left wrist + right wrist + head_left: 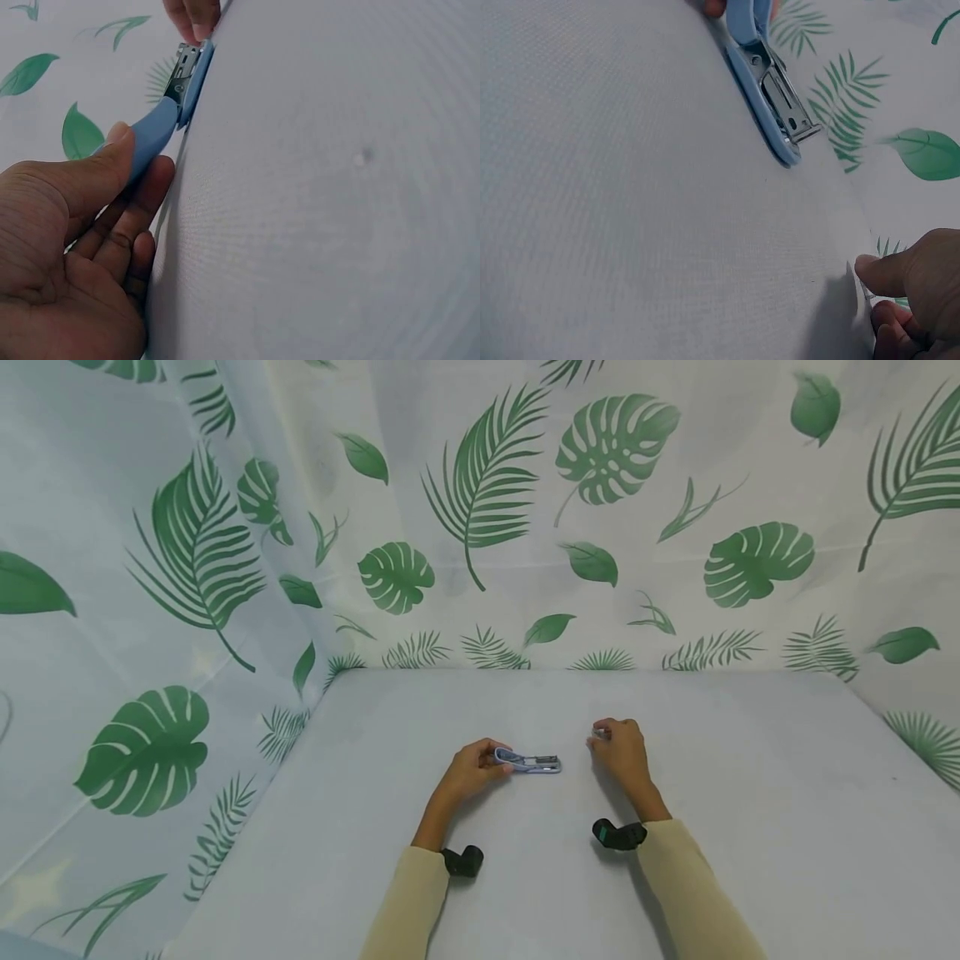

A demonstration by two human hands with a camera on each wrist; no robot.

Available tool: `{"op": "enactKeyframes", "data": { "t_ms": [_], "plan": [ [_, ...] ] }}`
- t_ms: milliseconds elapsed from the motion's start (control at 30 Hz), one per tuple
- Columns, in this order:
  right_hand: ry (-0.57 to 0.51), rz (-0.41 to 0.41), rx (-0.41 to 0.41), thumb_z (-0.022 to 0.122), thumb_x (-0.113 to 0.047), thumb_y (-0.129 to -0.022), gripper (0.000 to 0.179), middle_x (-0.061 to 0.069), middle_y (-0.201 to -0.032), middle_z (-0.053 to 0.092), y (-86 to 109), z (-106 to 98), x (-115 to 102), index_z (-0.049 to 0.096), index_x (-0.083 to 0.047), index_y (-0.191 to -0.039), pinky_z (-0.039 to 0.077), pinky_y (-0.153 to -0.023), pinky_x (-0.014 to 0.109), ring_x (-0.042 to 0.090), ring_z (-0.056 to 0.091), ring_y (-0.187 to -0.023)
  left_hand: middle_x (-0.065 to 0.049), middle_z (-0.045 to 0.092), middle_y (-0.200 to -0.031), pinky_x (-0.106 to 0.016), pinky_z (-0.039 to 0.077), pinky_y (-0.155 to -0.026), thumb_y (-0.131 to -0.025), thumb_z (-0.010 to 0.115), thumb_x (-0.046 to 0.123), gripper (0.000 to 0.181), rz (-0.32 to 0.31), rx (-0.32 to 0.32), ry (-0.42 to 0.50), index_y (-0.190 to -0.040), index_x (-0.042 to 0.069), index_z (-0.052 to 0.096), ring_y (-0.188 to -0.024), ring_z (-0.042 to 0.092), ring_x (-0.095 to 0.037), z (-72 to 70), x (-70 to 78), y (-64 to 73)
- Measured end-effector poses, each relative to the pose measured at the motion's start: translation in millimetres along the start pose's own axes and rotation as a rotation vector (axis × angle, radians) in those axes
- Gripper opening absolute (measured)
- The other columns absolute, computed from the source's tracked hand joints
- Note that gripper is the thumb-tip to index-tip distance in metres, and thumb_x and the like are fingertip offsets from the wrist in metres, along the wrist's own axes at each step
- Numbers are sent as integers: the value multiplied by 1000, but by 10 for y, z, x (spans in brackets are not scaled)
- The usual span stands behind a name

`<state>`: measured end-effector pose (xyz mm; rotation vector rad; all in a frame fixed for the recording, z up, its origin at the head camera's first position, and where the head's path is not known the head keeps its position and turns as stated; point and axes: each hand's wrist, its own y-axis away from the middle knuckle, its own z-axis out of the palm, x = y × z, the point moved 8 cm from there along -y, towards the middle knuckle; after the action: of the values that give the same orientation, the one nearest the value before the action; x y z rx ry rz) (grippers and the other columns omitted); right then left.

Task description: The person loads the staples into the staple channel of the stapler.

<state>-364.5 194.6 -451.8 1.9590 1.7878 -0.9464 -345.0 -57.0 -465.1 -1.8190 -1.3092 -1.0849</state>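
Note:
A light-blue stapler lies on its side of the white tabletop, its top cover swung back and its metal magazine exposed. My left hand grips its blue rear end between thumb and fingers. To the right of the stapler and apart from it, my right hand pinches a small silvery piece. The piece looks like a short strip of staples, but fingers hide most of it. In the right wrist view, the thumb stands close over the curled fingers near the table surface.
The white tabletop runs back to a leaf-printed curtain, which also hangs along the left side. Black wrist cameras sit on both wrists by the beige sleeves.

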Motion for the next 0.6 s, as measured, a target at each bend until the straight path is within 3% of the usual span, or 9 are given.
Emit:
{"op": "enactKeyframes", "data": {
  "t_ms": [600],
  "plan": [
    [56, 29, -7, 69, -12, -87, 11, 16, -86, 58, 0, 20, -80, 69, 0, -88, 38, -62, 34, 28, 52, -79, -9, 71, -104, -26, 45, -76, -88, 74, 17, 28, 3, 16, 10, -114, 8, 67, -81, 57, -10, -10, -11, -15]
  ]
}}
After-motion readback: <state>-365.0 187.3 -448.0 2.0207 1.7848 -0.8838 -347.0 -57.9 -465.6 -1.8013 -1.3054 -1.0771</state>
